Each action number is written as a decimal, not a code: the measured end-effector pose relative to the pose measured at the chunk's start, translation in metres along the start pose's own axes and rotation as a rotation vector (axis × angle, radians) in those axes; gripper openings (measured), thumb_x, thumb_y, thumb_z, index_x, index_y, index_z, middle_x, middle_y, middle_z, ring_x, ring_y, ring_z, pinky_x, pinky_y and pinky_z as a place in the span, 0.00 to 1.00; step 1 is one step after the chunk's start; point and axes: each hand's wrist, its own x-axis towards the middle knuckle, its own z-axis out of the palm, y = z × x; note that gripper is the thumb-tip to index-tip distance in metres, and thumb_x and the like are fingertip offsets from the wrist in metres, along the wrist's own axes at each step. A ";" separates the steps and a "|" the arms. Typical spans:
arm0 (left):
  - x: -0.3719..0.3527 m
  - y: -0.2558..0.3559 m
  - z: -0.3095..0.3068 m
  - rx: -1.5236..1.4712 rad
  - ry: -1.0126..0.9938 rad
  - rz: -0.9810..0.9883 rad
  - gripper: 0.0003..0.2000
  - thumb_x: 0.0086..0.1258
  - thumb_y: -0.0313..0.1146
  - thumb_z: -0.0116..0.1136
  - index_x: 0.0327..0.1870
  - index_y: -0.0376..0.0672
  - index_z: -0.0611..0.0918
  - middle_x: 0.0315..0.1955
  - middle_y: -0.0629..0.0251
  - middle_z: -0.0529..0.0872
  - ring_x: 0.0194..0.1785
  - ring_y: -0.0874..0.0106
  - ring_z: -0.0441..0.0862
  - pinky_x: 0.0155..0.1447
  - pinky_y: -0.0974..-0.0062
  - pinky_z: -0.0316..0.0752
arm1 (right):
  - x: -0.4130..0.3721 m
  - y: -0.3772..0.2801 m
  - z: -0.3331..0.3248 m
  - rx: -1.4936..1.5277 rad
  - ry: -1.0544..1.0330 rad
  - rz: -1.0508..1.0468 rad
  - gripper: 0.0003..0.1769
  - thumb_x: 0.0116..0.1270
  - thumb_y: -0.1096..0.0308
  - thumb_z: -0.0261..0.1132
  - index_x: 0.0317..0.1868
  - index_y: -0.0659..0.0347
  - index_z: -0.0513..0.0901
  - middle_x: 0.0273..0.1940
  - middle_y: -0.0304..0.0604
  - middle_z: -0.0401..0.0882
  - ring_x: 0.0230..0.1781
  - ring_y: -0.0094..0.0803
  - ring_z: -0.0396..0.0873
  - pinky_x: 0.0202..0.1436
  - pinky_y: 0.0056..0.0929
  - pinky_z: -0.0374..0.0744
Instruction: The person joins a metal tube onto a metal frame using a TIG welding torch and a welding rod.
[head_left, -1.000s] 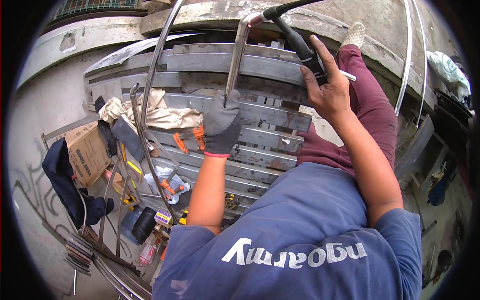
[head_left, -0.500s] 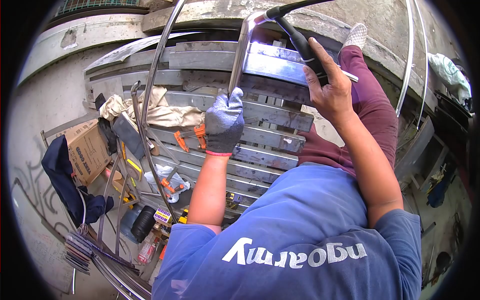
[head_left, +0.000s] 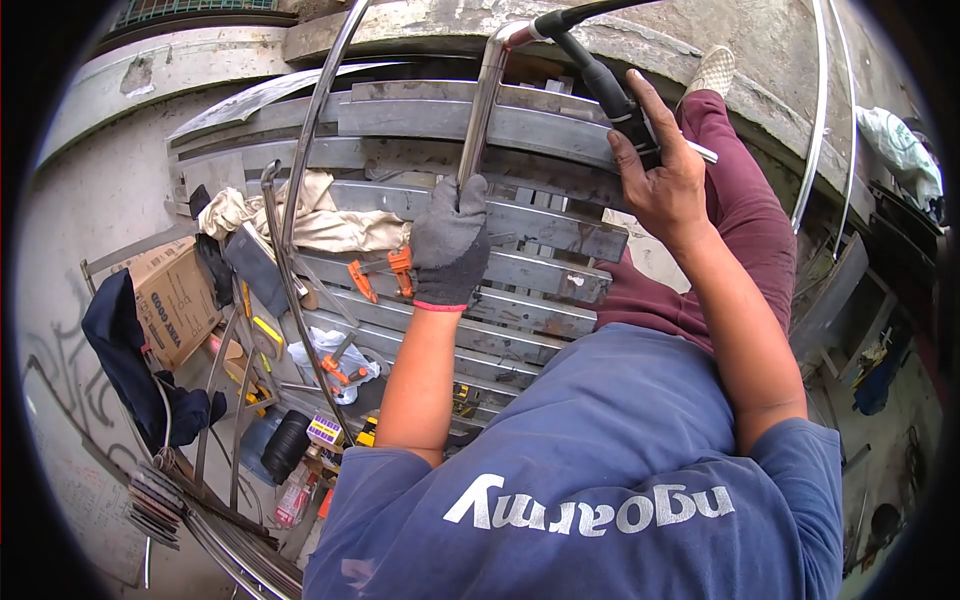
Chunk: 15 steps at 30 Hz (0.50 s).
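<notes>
The steel tube (head_left: 478, 110) is standing up off the rack of flat steel bars (head_left: 560, 235), running from the gloved left hand (head_left: 450, 245) to a tight bend at the top of the view. There the nozzle of the welding torch (head_left: 600, 80) is meeting it.

The left hand is wrapping closed around the tube's lower end, with the back of the glove facing the camera. The bare right hand (head_left: 660, 185) is gripping the torch handle, its forefinger lying along the handle, and a thin filler rod (head_left: 700, 152) is sticking out beside the palm.

The main risk, as I judge it, is coming from that hand-held support. No clamp appears to be fixing the tube, so a small twist of the left wrist could be pulling the bend off the nozzle and spoiling the joint. Heat may also be travelling down the metal toward the glove and loosening the hold. The right hand is working unprotected, near enough to the hot end for a burn. The maroon trouser leg (head_left: 740, 210) is lying just behind the torch, where spatter could be landing on cloth.

The tube is looking bright and polished, round in section and straight below the bend, with a reddish tint at the point where the nozzle is touching. An orange clamp (head_left: 380, 275) is lying unused on the bars just left of the glove.
</notes>
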 end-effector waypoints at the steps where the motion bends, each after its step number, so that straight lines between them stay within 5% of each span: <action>1: 0.000 0.000 0.000 0.000 -0.002 -0.009 0.23 0.92 0.49 0.60 0.44 0.35 0.84 0.29 0.44 0.82 0.32 0.46 0.79 0.40 0.53 0.75 | 0.000 0.000 0.000 -0.011 -0.005 0.000 0.39 0.77 0.75 0.76 0.86 0.51 0.76 0.62 0.58 0.92 0.56 0.50 0.94 0.61 0.44 0.89; 4: 0.000 -0.004 0.002 0.020 0.026 0.037 0.23 0.92 0.50 0.60 0.43 0.35 0.84 0.28 0.45 0.82 0.32 0.47 0.80 0.39 0.54 0.75 | 0.000 -0.001 -0.001 -0.050 -0.020 -0.009 0.39 0.77 0.75 0.76 0.86 0.50 0.76 0.60 0.57 0.92 0.55 0.50 0.94 0.60 0.44 0.89; 7: 0.002 -0.003 0.000 0.159 -0.119 -0.208 0.22 0.90 0.54 0.59 0.51 0.41 0.89 0.38 0.40 0.91 0.44 0.36 0.90 0.45 0.45 0.82 | 0.000 0.001 -0.002 -0.078 -0.040 -0.015 0.40 0.77 0.75 0.76 0.87 0.49 0.76 0.60 0.57 0.92 0.55 0.50 0.94 0.60 0.44 0.89; 10: 0.002 -0.003 -0.002 0.167 -0.136 -0.226 0.22 0.90 0.54 0.60 0.53 0.40 0.89 0.39 0.40 0.92 0.45 0.37 0.91 0.47 0.46 0.83 | -0.001 0.002 -0.001 -0.047 -0.022 0.011 0.41 0.78 0.74 0.76 0.88 0.51 0.74 0.62 0.59 0.92 0.58 0.52 0.94 0.62 0.44 0.89; 15: 0.001 -0.002 -0.002 0.053 -0.034 -0.038 0.22 0.90 0.54 0.60 0.54 0.40 0.89 0.40 0.41 0.92 0.46 0.39 0.91 0.49 0.47 0.83 | 0.000 -0.001 0.000 -0.015 0.044 -0.007 0.43 0.78 0.73 0.76 0.89 0.53 0.71 0.65 0.64 0.91 0.62 0.54 0.94 0.64 0.44 0.89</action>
